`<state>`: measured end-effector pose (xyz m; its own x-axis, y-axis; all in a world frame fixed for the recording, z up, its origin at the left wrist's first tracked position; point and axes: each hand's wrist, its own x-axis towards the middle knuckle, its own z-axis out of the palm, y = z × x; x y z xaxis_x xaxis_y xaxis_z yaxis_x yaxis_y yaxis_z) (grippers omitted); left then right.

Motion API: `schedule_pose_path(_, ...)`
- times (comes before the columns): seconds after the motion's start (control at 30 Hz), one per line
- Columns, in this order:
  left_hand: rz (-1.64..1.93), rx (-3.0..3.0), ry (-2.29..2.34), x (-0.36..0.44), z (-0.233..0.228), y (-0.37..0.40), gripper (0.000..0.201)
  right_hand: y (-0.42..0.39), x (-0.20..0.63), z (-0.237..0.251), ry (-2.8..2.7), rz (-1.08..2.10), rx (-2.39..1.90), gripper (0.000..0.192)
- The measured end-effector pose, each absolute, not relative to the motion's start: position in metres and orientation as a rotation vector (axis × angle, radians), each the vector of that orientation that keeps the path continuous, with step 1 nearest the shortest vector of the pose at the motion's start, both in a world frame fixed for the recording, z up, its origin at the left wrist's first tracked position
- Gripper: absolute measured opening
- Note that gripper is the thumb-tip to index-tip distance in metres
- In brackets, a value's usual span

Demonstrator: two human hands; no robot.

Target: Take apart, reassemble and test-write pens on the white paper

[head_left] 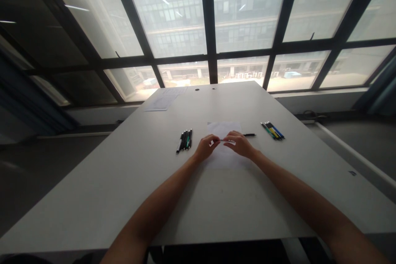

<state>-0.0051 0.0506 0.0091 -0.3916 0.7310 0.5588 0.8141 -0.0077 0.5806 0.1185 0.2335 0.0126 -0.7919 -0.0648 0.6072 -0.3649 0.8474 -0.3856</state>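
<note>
Over a sheet of white paper (223, 127), my left hand (205, 147) and my right hand (241, 144) meet fingertip to fingertip. Between them is a slim pen (227, 140), lying roughly level, pinched from both ends. Fingers cover much of it, so its tip and colour are hard to make out. Just beyond my right hand lies a black pen (250, 135). To the left of my left hand is a row of several pens (185, 140), mostly black with some green and white.
On the right lies another group of several pens (272, 130), in green, yellow, blue and black. Printed sheets (162, 100) rest at the far left of the white table (102, 198). A small dark piece (352, 173) sits near the right edge. Tall windows (173, 8) stand behind.
</note>
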Motion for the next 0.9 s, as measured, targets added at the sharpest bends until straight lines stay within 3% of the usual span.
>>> schedule_pose_path(0.9, -1.398, -1.665, -2.186, -0.0073, 0.0058, 0.0502, 0.015, 0.2268, 0.1187, 0.0133, -2.397, 0.651, 0.295, 0.013)
